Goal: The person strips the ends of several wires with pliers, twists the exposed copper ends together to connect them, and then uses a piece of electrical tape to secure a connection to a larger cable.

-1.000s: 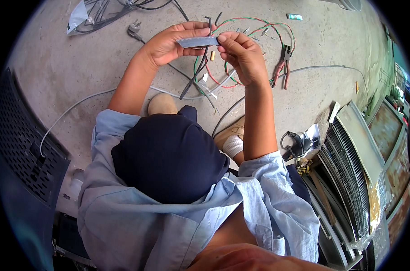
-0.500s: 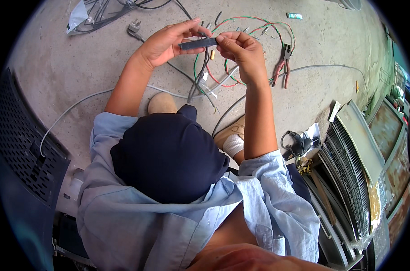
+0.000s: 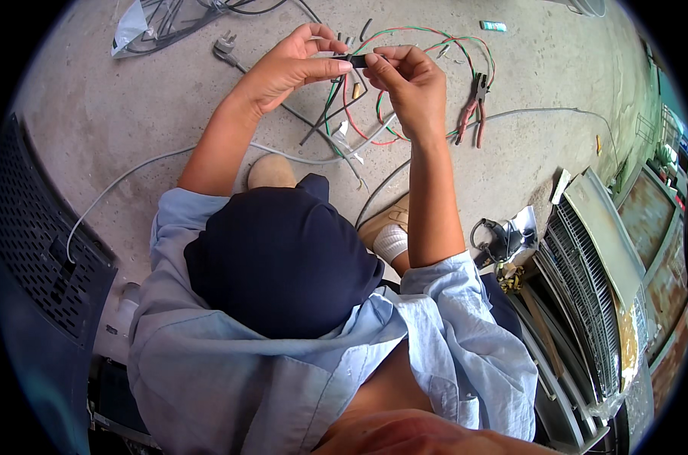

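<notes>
My left hand and my right hand are close together above the concrete floor. Between them is a short, flat black strip, its ends partly covered by my fingers. My left thumb presses at one end, with the other left fingers raised and partly curled. The strip's other end is pinched by my right thumb and fingers. Just below my hands, thin dark wires run downward. Red and green wires loop behind and around the right hand. Pliers with red handles lie to its right.
A grey cable crosses the floor from a dark perforated panel at left. A plug and bundled black cables lie far left. Wire racks and panels are stacked at right. A small green-and-white tube lies far right.
The strip, earlier longer and pointing left across my left palm, now shows only a short length between my hands. My left thumb has come down onto it, and dark wires hang differently.
</notes>
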Tool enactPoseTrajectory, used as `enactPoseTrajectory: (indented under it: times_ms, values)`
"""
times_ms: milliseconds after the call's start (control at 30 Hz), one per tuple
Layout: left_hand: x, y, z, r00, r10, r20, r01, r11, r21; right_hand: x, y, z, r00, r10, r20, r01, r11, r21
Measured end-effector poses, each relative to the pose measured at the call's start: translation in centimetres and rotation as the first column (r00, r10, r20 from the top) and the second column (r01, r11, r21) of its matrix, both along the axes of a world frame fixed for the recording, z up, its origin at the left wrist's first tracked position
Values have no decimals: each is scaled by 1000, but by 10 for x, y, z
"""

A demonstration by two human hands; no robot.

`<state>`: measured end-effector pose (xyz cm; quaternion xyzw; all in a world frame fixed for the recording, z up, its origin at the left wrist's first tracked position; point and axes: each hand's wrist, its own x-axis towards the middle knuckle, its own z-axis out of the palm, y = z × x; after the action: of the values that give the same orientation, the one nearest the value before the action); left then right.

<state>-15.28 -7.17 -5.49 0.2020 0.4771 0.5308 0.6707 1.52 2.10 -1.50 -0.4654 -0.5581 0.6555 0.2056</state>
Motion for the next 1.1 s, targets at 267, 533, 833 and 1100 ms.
enactPoseTrajectory:
  times_ms: [267,533,833,1100]
  values:
    - [9,-3,-6,990,58,128,-49,996,-77,-5,-8,-4,990,-100,-104,101,995,7]
    - [19,-5,0,982,85,166,-58,985,-163,-3,-8,-15,961,-234,-146,227,972,-63]
    - [34,-8,-16,983,163,83,-157,985,-66,-5,-15,-26,935,-320,-153,305,945,-114]
    - [37,-9,-8,981,194,1,-194,980,-47,-4,-17,-25,944,-295,-150,266,946,-187]
